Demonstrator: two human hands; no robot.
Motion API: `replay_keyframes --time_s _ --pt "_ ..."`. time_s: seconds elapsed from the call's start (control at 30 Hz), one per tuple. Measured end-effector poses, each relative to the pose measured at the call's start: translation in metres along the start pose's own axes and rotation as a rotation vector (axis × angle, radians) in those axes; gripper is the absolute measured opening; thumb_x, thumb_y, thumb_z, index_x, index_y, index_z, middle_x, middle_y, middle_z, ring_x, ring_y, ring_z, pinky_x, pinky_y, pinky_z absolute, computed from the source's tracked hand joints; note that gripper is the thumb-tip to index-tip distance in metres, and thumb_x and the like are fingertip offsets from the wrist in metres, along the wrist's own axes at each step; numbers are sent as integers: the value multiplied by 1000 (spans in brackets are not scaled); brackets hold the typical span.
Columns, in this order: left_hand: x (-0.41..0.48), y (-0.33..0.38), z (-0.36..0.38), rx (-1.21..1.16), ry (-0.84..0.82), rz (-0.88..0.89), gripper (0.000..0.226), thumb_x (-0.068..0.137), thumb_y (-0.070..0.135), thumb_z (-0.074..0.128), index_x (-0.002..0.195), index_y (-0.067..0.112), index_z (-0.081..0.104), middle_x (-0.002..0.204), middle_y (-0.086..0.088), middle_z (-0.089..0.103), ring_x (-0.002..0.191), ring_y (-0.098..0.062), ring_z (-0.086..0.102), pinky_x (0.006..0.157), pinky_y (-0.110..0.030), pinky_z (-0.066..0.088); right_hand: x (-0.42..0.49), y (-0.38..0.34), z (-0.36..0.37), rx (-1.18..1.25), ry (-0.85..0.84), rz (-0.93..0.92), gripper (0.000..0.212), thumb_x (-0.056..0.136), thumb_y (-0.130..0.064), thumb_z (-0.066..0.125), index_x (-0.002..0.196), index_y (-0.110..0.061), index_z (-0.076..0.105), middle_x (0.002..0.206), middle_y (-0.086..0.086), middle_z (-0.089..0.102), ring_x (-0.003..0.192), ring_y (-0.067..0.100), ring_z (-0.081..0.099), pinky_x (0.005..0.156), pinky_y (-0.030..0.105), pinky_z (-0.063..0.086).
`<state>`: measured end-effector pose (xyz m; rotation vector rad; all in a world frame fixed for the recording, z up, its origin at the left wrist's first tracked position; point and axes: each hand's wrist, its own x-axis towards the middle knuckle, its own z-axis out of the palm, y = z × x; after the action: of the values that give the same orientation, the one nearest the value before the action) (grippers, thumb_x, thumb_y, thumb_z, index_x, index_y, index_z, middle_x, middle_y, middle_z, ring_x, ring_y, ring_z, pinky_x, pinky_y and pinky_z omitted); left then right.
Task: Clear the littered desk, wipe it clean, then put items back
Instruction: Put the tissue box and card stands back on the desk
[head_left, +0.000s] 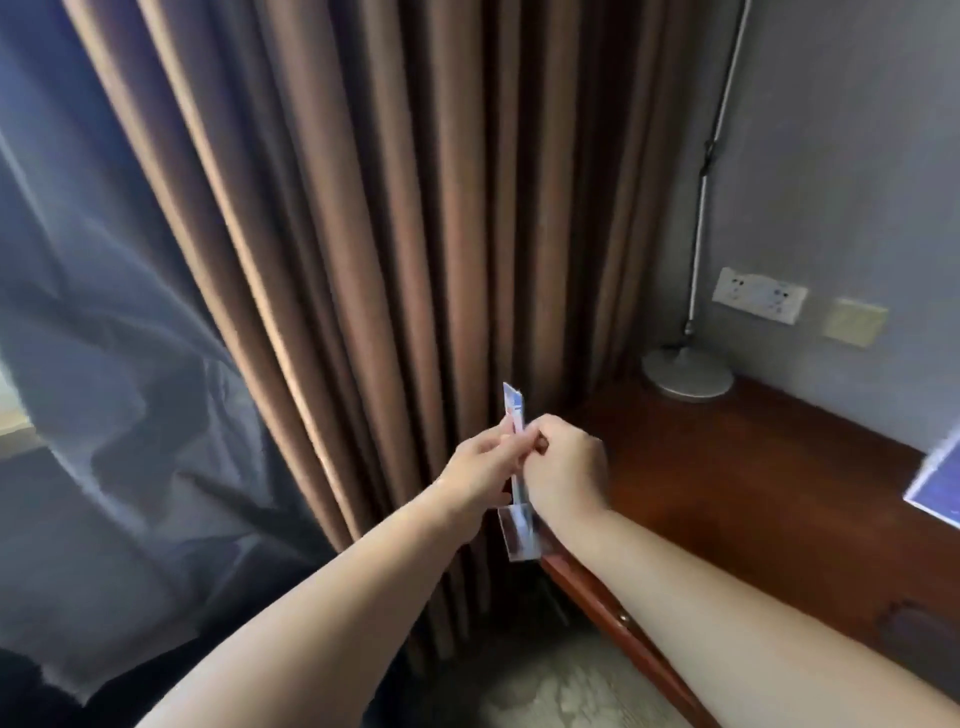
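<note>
Brown pleated curtain (363, 234) fills the background behind the left end of a dark red-brown wooden desk (753, 493). To the left of the desk, a sheer blue-grey drape (104, 364) hangs in loose folds. Patterned carpet (545, 691) shows below the desk's near edge.

Both bare forearms reach forward to the desk's left end, where the two hands meet around a thin card stand (519, 535). It looks like clear plastic with a blue and white insert, though blur hides what is printed on it. It is upright and seen almost edge-on, held in the air just off the desk's left corner, with its top poking above the knuckles and its lower part hanging below the wrists. The left hand (480, 470) pinches it from the left between thumb and fingers. The right hand (566, 470) clasps it from the right with curled fingers, the back of the hand towards the camera.

At the desk's far left corner stands the round silver base of a lamp (687, 375), its thin pole rising along the grey wall. On that wall, just above the desk's back edge, sit a white socket plate (759, 295) and a beige plate (855, 321) beside it. At the desk's right side, cut by the frame, lies a blue sheet with a white border (937, 483).
</note>
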<state>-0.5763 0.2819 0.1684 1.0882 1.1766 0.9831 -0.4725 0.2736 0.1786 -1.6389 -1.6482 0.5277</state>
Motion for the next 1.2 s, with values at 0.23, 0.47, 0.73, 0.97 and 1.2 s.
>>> replay_keyframes --time_s 0.23,0.47,0.73,0.97,1.2 --pt "97 18 132 -61 5 8 22 95 25 54 92 9 68 92 -10 73 88 -29 70 85 -46 53 54 118 -107 -86 -46 -14 27 90 -26 60 115 -20 67 122 -5 64 108 15 60 89 28 51" --pt "147 13 243 100 -256 -74 15 97 23 51 101 13 61 100 -8 72 90 -23 69 78 -34 54 98 227 -203 -129 54 315 29 86 -32 65 110 -23 53 81 -6 55 77 14 56 61 29 43" --pt "212 -5 306 297 -127 -38 28 83 35 70 90 9 61 87 -4 72 76 -19 71 71 -36 59 127 291 -221 88 153 502 14 91 -23 60 83 -13 55 87 2 65 67 13 65 66 31 58" --pt "289 -17 336 414 -223 82 28 100 12 37 78 8 55 68 0 53 62 -13 50 48 -7 37 178 334 -215 -95 182 537 27 96 -20 48 76 -7 60 87 10 69 83 24 66 71 34 50" --pt "393 -23 365 246 -452 -43 35 103 16 31 132 13 51 119 -5 63 107 -18 62 92 -27 49 256 379 -220 -233 280 586 31 99 -20 42 118 -14 65 119 8 66 107 27 59 87 29 45"
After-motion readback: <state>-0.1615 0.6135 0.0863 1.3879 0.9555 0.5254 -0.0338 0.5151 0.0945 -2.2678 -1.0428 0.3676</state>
